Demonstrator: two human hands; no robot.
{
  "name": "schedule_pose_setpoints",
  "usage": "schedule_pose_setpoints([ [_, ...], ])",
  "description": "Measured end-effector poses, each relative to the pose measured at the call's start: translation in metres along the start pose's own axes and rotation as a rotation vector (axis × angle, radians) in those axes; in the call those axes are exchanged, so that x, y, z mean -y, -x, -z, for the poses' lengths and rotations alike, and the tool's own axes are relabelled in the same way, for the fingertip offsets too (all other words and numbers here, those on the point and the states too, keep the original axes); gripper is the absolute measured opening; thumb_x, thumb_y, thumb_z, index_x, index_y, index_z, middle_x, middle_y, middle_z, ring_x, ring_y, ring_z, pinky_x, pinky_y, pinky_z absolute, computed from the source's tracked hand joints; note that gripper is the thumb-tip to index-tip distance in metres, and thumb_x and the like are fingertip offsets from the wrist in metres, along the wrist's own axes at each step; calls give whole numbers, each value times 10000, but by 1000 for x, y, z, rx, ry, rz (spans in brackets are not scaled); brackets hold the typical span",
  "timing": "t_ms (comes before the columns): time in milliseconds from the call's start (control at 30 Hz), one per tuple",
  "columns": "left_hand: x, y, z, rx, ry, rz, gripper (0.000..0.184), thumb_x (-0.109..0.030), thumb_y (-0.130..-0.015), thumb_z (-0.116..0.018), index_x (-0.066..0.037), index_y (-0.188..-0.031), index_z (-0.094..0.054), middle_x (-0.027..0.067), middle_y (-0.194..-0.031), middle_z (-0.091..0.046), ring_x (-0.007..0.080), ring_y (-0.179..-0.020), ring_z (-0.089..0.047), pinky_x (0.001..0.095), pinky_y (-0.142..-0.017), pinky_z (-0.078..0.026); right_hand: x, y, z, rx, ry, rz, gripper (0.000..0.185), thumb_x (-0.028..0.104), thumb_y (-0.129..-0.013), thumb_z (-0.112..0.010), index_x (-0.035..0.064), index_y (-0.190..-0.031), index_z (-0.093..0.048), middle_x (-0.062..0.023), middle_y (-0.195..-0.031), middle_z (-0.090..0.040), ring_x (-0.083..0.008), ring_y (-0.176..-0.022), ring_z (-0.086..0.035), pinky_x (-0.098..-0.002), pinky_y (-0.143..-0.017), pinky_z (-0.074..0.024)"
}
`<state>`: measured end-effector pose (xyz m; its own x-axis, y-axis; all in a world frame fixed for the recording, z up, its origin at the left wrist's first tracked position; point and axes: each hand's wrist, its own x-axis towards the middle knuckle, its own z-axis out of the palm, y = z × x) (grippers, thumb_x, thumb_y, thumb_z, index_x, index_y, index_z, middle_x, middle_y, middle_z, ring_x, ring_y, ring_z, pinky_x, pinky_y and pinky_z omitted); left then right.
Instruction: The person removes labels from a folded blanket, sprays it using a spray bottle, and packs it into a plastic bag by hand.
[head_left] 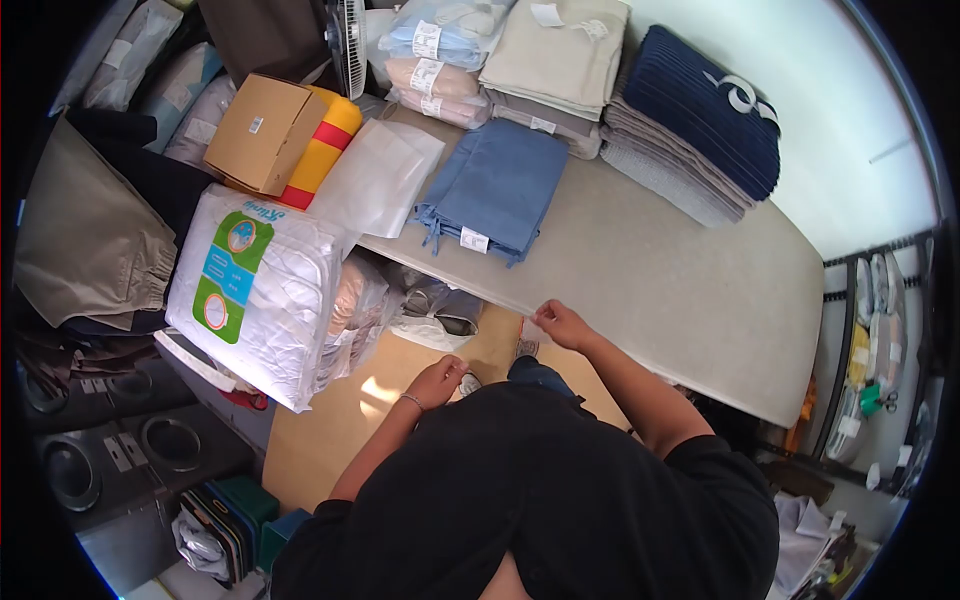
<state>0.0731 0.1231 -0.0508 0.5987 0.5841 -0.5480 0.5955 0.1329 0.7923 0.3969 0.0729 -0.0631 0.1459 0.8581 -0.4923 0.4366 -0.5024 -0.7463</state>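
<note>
My right hand (562, 325) is at the near edge of the beige table (690, 270), its fingers pinched together at the edge. Whatever is between those fingertips, if anything, is too small to make out. Lower and to the left, my left hand (437, 383) hangs over the tan floor with its fingers curled in, and a bracelet circles the wrist. The inside of that hand is hidden. On the table beyond my hands lies a folded blue cloth item (505, 180) with ties and a white label. Clear plastic bags (380, 178) lie flat to its left.
Behind stand stacks of folded beige fabric (555, 55), ribbed navy and grey textiles (700, 110), and bagged items (430, 75). At left are a cardboard box (262, 135), a large packaged white bedding item (260, 290) and dark machines (110, 455). A rack (865, 350) stands at right.
</note>
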Motion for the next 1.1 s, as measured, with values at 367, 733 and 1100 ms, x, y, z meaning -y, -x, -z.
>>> schedule_pose_setpoints([
  [367, -19, 20, 1, -359, 43, 218, 362, -380, -973, -547, -42, -1090, -598, 103, -937, -676, 198, -852, -662, 331, -785, -522, 44, -176, 32, -88, -824, -496, 828, 486, -701, -792, 15, -1297, -461, -108, -1167, -557, -217, -1109, -514, -427, -903, -447],
  [733, -35, 23, -36, -426, 144, 309, 325, -339, -981, -547, -43, -1106, -594, 89, -944, -673, 177, -839, -656, 314, -777, -522, 38, -186, 25, -246, -1043, -512, 745, 278, -714, -813, -84, -1264, -464, -162, -1166, -600, -250, -1012, -613, -377, -865, -492],
  [1100, -82, -105, -23, -483, -98, -128, 375, -313, -933, -623, -18, -1161, -574, 169, -1129, -597, 249, -994, -635, 353, -860, -514, -89, -57, 109, -62, -887, -332, 849, 278, -752, -790, -138, -1338, -337, -259, -1247, -547, -330, -1130, -588, -419, -947, -489],
])
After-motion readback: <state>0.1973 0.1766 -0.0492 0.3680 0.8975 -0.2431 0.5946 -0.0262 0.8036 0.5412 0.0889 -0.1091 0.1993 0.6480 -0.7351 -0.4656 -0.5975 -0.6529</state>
